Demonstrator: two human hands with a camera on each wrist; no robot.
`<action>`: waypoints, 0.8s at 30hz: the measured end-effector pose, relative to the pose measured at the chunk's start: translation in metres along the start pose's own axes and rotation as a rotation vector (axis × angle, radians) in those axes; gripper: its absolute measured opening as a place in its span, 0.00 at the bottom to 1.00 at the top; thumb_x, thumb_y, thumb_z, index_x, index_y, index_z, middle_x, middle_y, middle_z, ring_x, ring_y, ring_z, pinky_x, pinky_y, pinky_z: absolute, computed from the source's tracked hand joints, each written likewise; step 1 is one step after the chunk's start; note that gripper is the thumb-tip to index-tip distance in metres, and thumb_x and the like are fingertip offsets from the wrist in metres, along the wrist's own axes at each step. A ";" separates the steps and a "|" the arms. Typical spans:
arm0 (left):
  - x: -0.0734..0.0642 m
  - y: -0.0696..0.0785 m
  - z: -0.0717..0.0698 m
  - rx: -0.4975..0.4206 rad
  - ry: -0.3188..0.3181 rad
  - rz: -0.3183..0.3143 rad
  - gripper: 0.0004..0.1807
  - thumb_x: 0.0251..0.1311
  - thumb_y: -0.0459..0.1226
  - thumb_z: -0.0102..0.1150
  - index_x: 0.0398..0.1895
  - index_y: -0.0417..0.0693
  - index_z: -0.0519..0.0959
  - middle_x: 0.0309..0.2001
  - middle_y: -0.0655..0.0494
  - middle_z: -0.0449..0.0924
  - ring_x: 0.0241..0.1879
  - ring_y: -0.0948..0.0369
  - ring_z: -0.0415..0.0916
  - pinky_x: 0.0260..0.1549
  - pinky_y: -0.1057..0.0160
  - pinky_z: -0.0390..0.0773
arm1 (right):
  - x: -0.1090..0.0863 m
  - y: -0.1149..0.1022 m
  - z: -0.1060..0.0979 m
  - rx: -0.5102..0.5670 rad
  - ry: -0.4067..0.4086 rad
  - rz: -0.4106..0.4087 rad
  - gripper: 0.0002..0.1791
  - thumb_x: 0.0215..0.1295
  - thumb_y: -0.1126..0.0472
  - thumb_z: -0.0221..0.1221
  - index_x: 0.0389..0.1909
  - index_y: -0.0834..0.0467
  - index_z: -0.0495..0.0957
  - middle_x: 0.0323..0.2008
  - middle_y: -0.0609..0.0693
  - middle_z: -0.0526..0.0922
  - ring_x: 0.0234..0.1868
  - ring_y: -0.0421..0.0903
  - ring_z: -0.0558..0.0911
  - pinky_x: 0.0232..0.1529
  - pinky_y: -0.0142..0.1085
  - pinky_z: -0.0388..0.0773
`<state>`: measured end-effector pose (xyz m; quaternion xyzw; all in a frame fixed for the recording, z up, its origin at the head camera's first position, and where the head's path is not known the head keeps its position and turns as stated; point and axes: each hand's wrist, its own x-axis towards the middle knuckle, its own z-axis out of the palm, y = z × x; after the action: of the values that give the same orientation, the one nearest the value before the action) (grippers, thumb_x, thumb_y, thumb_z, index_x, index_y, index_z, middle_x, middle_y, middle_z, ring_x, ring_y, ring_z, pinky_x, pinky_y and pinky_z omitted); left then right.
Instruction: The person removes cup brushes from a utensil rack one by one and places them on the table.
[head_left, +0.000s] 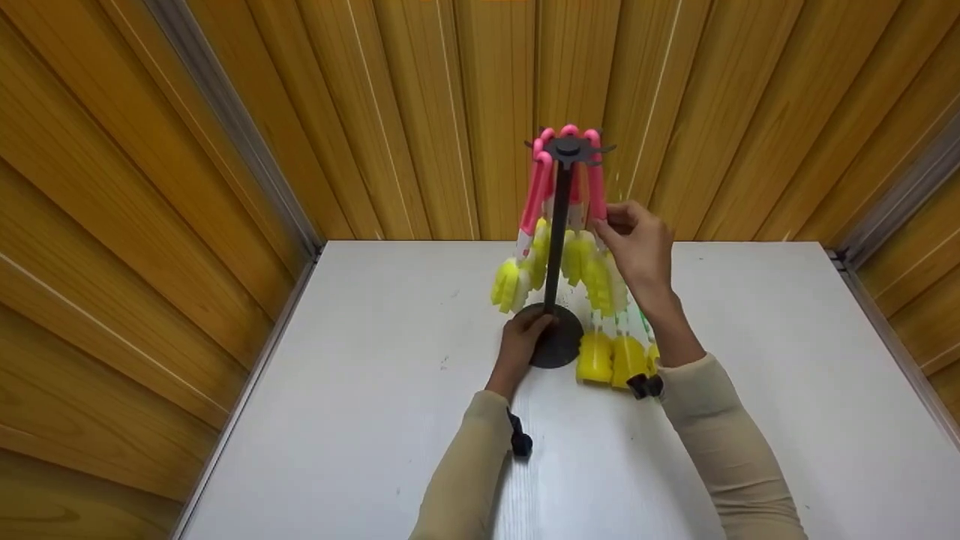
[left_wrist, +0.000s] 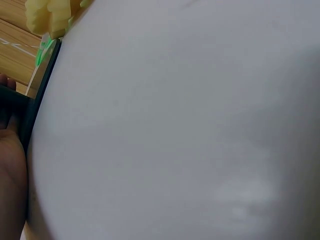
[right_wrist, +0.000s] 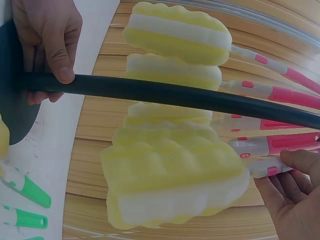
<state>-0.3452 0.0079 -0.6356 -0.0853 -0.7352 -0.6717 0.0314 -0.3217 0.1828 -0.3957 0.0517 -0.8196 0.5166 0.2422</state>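
Observation:
A black stand with hooks (head_left: 568,150) on top rises from a round base (head_left: 562,351) on the white table. Low on its pole (right_wrist: 175,96), my left hand (head_left: 517,345) grips it just above the base. Several bottle brushes with pink-and-white handles and yellow-and-white sponge heads hang from the hooks. My right hand (head_left: 646,251) is at the right side of the stand. In the right wrist view, its thumb and fingers pinch the white lower handle of one sponge brush (right_wrist: 175,170). The left wrist view catches only part of the left hand (left_wrist: 10,165) beside the black base.
Several green-handled brushes with yellow heads (head_left: 596,360) lie on the table (head_left: 390,375) right of the base, partly behind my right wrist. Wood-patterned panels (head_left: 420,112) close off the back and both sides.

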 end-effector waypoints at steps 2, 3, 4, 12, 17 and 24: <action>0.000 0.000 0.000 0.010 -0.009 0.000 0.13 0.69 0.52 0.61 0.40 0.57 0.88 0.42 0.63 0.85 0.47 0.63 0.79 0.55 0.59 0.75 | -0.001 0.001 0.000 0.001 0.009 -0.005 0.13 0.68 0.59 0.67 0.49 0.61 0.84 0.43 0.55 0.88 0.40 0.45 0.85 0.40 0.26 0.80; 0.000 0.000 -0.001 0.013 -0.011 -0.001 0.13 0.69 0.53 0.61 0.40 0.58 0.88 0.42 0.63 0.85 0.47 0.63 0.79 0.55 0.58 0.75 | -0.001 0.002 0.001 0.000 0.013 -0.008 0.13 0.67 0.59 0.67 0.49 0.61 0.84 0.43 0.54 0.88 0.40 0.44 0.85 0.40 0.26 0.80; -0.001 0.001 -0.001 0.013 -0.013 -0.001 0.13 0.69 0.53 0.61 0.40 0.58 0.88 0.42 0.63 0.85 0.47 0.63 0.79 0.55 0.58 0.75 | -0.001 0.003 0.001 0.003 0.017 -0.012 0.13 0.67 0.58 0.67 0.49 0.61 0.85 0.42 0.54 0.88 0.40 0.44 0.85 0.40 0.26 0.80; -0.002 0.001 -0.002 0.000 -0.019 -0.005 0.14 0.69 0.52 0.61 0.42 0.55 0.88 0.43 0.64 0.85 0.47 0.63 0.79 0.56 0.59 0.74 | -0.002 0.006 0.001 -0.002 0.043 -0.051 0.14 0.66 0.56 0.69 0.47 0.61 0.86 0.40 0.52 0.89 0.39 0.43 0.86 0.39 0.25 0.80; 0.000 0.001 -0.001 -0.010 -0.015 0.011 0.14 0.69 0.51 0.61 0.43 0.53 0.88 0.42 0.62 0.86 0.47 0.62 0.79 0.56 0.57 0.75 | -0.003 0.004 -0.001 -0.006 0.048 -0.062 0.14 0.65 0.56 0.69 0.46 0.59 0.87 0.39 0.52 0.89 0.38 0.42 0.85 0.37 0.24 0.79; -0.002 -0.001 -0.001 -0.011 -0.020 0.018 0.13 0.70 0.51 0.60 0.40 0.57 0.88 0.42 0.62 0.86 0.47 0.63 0.80 0.56 0.57 0.74 | -0.007 0.002 -0.002 0.009 0.035 -0.081 0.12 0.65 0.58 0.70 0.45 0.59 0.88 0.36 0.52 0.89 0.34 0.41 0.84 0.33 0.25 0.79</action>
<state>-0.3438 0.0067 -0.6363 -0.0988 -0.7309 -0.6746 0.0295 -0.3160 0.1842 -0.3997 0.0769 -0.8102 0.5108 0.2769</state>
